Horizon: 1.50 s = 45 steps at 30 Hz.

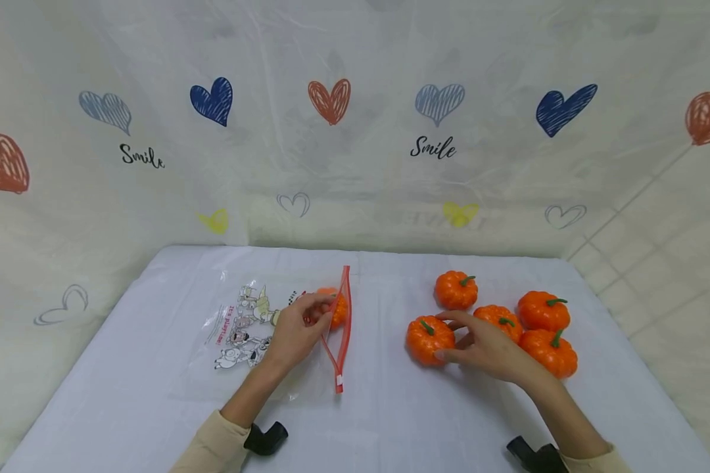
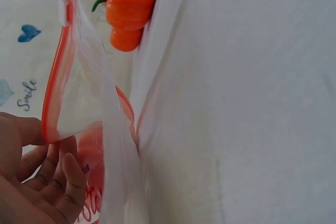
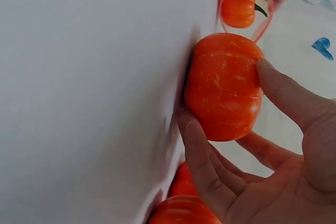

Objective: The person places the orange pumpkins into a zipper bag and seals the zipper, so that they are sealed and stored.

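Observation:
A clear zip bag (image 1: 198, 368) with a red slider edge and printed cartoon animals lies on the left of the table. My left hand (image 1: 296, 332) pinches the upper side of its mouth between thumb and fingers, holding it parted toward the right. Inside, near the opening, is a small orange toy pumpkin (image 1: 340, 314), partly hidden by the hand. To the right of the bag, my right hand (image 1: 488, 348) grips another toy pumpkin (image 1: 426, 343) with a green stem, thumb on one side and fingers on the other. In the right wrist view this pumpkin (image 3: 226, 87) appears at or very near the tabletop.
Several more toy pumpkins stand around the right hand: one behind (image 1: 454, 290), one partly covered by the hand (image 1: 497, 318), and others farther right (image 1: 543, 312). White cloth covers the table (image 1: 384, 420). A backdrop with printed hearts (image 1: 367, 171) rises behind it.

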Available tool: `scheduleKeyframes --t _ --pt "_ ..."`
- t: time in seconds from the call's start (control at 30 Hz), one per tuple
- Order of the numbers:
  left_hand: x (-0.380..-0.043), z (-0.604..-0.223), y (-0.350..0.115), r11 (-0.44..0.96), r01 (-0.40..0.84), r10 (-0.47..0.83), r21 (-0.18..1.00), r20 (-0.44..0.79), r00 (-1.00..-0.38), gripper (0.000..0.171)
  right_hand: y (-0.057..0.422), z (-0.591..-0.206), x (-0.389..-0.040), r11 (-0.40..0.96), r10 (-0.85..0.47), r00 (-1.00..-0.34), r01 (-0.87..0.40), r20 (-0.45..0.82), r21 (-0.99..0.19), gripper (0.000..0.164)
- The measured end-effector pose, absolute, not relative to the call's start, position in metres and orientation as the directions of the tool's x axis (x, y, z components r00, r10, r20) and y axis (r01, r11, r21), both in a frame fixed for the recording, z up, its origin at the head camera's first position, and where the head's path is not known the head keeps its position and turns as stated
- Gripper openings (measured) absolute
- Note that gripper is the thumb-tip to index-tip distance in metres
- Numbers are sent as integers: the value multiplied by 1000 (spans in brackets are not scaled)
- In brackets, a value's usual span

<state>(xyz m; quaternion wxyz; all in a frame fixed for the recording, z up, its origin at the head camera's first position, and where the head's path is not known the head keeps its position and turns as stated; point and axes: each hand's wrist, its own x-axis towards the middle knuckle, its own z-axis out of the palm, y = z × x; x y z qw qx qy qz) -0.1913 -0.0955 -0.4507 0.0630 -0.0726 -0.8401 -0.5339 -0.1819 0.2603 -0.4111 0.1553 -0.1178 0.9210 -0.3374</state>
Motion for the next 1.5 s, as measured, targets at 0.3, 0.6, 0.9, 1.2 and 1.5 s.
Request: scheduleKeyframes --t 0.3,0.6,0.9,1.2,1.5 --pt "-190 -450 -96 413 187 58 891 179 -982 28 248 -414 -183 715 -312 -922 -71 -227 -696 81" --pt "-192 -451 -95 401 201 62 894 192 -979 29 242 -418 -187 732 -331 -925 -128 -185 -669 79" --pt "-191 -448 -94 410 189 51 892 184 -981 29 231 -419 -194 708 -321 -941 -161 -110 -687 77" --pt "-191 -448 -95 416 189 60 889 181 -982 27 218 -423 -201 682 -335 -936 -166 -103 -713 77" --pt "-191 -447 -95 420 174 58 891 164 -985 28 204 -424 -205 682 -336 -934 -155 -118 -715 78"
